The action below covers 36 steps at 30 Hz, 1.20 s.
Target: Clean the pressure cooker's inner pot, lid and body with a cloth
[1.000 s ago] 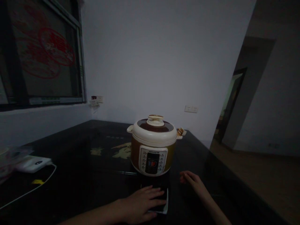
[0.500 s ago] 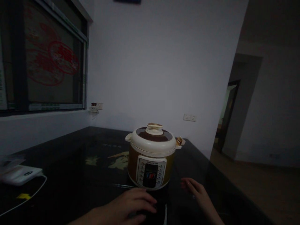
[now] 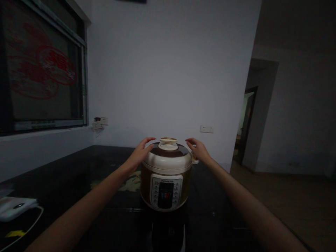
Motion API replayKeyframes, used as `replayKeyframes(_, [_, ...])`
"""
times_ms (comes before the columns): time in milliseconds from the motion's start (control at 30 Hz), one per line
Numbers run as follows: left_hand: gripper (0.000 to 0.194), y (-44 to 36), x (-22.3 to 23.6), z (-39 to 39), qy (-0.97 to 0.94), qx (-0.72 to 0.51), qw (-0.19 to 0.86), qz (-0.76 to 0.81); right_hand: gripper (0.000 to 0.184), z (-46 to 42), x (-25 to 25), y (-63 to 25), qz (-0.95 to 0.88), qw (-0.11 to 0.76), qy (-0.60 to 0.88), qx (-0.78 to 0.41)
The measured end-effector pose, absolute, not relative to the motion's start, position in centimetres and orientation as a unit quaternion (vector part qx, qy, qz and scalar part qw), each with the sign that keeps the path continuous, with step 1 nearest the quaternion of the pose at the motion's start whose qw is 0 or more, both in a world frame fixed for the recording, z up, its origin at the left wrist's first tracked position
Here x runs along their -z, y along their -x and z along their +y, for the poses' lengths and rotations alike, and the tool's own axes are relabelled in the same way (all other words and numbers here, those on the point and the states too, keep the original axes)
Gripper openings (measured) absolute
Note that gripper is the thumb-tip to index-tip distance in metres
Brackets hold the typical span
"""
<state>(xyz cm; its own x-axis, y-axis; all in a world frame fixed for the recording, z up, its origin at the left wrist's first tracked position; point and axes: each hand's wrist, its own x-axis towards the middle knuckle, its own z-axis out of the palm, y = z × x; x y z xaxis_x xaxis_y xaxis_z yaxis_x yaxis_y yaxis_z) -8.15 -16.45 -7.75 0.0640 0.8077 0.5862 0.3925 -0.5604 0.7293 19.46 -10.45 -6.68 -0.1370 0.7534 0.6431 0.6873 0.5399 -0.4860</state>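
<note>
An electric pressure cooker (image 3: 166,164) stands upright on a dark glossy table (image 3: 123,224), its button panel facing me. On top, the lid's cream knob (image 3: 168,143) rises from a brown, shiny centre. My left hand (image 3: 142,151) is at the lid's left edge, fingers apart and pointing toward the knob. At the lid's right edge is my right hand (image 3: 198,148), its fingers loosely curved and holding nothing. Whether either hand touches the lid, I cannot tell. The cooker's left side handle is hidden behind my left hand; part of the right one shows below my right hand.
A white device (image 3: 17,207) with a white cable lies at the table's left, near a yellow scrap (image 3: 15,233). Wall sockets (image 3: 206,129) are behind the cooker. A window (image 3: 44,70) is on the left, a doorway (image 3: 245,119) on the right.
Both hands have moved forward and up from in front of the cooker to either side of its lid. The view has shifted slightly to the right.
</note>
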Motion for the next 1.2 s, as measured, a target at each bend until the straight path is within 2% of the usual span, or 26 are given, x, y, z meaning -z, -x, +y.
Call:
replayKeyframes(300, [0.064, 6.1, 11.5, -12.4, -0.718, -0.451, 0.115, 0.518, 0.031, -3.1, 7.0, -16.7, -0.77, 0.27, 0.578, -0.003])
replayKeyframes(533, [0.066, 5.7, 12.0, -12.1, -0.733, -0.419, 0.06, 0.533, 0.031, -1.3, 6.3, -17.0, -0.775, 0.156, 0.612, 0.011])
replayKeyframes(800, [0.063, 6.0, 12.3, -11.6, -0.734, -0.419, 0.038, 0.533, 0.031, -1.4, 5.9, -18.1, -0.777, 0.096, 0.621, 0.033])
replayKeyframes(1200, [0.057, 7.8, 12.2, -9.0, -0.725, -0.424, 0.06, 0.539, 0.031, -3.3, 4.9, -19.4, -0.773, 0.038, 0.633, 0.036])
